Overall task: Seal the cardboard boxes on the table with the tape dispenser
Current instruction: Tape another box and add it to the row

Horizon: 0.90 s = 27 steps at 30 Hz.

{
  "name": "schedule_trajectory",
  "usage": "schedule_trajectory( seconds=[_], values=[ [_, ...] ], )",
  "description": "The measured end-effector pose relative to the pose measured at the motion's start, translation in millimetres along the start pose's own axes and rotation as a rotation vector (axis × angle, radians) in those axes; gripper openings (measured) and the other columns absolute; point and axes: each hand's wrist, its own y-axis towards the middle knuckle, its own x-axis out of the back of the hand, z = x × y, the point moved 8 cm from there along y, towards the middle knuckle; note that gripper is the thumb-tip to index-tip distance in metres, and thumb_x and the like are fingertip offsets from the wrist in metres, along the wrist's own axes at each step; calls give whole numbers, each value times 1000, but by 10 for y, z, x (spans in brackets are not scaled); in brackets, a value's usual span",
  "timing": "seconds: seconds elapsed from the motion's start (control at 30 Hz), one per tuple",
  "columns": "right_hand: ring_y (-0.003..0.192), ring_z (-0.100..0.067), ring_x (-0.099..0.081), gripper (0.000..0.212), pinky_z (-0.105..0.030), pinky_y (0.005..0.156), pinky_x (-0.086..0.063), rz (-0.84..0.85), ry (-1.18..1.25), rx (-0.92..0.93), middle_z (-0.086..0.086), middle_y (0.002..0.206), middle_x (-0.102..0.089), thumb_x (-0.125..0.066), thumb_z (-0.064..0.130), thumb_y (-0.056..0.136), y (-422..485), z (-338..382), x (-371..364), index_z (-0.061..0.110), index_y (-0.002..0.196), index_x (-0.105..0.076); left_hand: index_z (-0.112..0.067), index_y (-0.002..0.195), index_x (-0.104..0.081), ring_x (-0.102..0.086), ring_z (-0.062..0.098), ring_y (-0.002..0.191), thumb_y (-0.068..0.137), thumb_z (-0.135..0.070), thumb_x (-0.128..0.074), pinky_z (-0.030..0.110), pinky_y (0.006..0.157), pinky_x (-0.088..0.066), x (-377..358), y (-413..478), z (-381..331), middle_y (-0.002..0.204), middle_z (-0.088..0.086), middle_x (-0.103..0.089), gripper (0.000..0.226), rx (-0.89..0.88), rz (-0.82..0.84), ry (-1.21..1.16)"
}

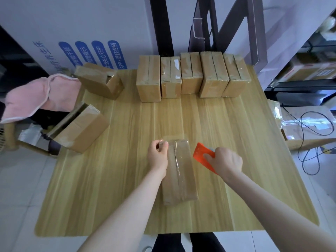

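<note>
A long cardboard box point(179, 176) lies flat in the middle of the wooden table point(127, 179), with a strip of clear tape running down its top seam. My left hand point(157, 155) grips the box's far left corner, fingers curled on its edge. My right hand point(225, 161) holds the orange tape dispenser point(202, 155) just right of the box, tilted above the table. Several more boxes point(190, 75) stand side by side along the far edge. Two boxes, one point(101, 81) at the far left and one point(80, 127) nearer, lie with open ends.
A pink cloth point(41, 95) hangs over a chair left of the table. Shelving, cartons and a black cable point(309, 142) crowd the floor on the right. A dark metal frame point(163, 24) rises behind the boxes. My legs show below the near edge.
</note>
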Motion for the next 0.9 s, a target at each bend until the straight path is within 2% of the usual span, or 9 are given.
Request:
schedule_trajectory(
  seconds=[0.1,0.17,0.27,0.4,0.5,0.6,0.73,0.8,0.9],
  values=[
    [68,-26,-65,46,-28,57,-42,-77,61,-14,3,62,-57,-51,60,87,-25,-115,204,18,68,-53,-14,87,-59,-53,11,74,86,-29,-66,18,63,-41,172,-86,103,82,-7,-58,17,51,-109,-107],
    [57,-24,-64,48,-28,58,-49,-114,156,-27,2,62,-61,-49,61,86,-48,-106,366,17,70,-60,-11,79,-57,-48,11,66,83,-30,-70,16,58,-39,271,-180,148,74,-5,-54,24,40,-157,-113],
    [44,-18,-58,51,-24,46,-37,-196,367,-22,3,54,-59,-51,61,86,-94,36,594,16,62,-57,-12,68,-52,-43,10,58,78,-33,-76,13,50,-35,336,-355,213,65,-6,-49,33,46,-214,-86],
    [53,-20,-52,53,-27,48,-31,-135,619,-76,1,55,-54,-56,56,88,-137,215,485,13,57,-52,-13,67,-50,-48,12,59,74,-45,-76,23,54,-38,310,-538,351,64,-6,-52,42,135,-206,1],
    [54,-22,-50,51,-29,50,-35,-77,772,-127,-1,54,-50,-57,51,88,-115,177,356,12,57,-50,-17,81,-57,-58,17,78,73,-50,-75,31,69,-47,323,-477,312,81,-6,-62,39,117,-126,125],
    [54,-22,-52,50,-29,52,-38,-49,784,-109,-2,56,-53,-58,51,88,-81,176,358,10,61,-56,-21,112,-60,-58,11,102,77,-45,-74,30,90,-46,341,-222,54,110,-8,-61,45,-50,-37,199],
    [56,-22,-58,53,-28,52,-41,-59,737,-110,-5,62,-61,-56,56,87,-61,237,352,5,72,-65,-22,130,-54,-53,14,111,90,-38,-63,34,93,-46,118,139,-436,120,-4,-58,45,-315,147,434],
    [57,-22,-58,54,-30,53,-42,-64,748,-115,-5,62,-62,-56,55,87,-58,233,359,4,74,-66,-25,129,-56,-52,17,115,92,-41,-57,39,94,-47,-69,245,-517,124,-3,-57,40,-347,280,609],
    [64,-26,-65,53,-34,57,-48,-68,762,-110,-9,69,-68,-56,56,87,-63,213,358,4,76,-67,-27,101,-64,-54,19,108,92,-46,-53,39,87,-49,-186,319,-538,116,-3,-59,24,-356,363,834]
  ],
)
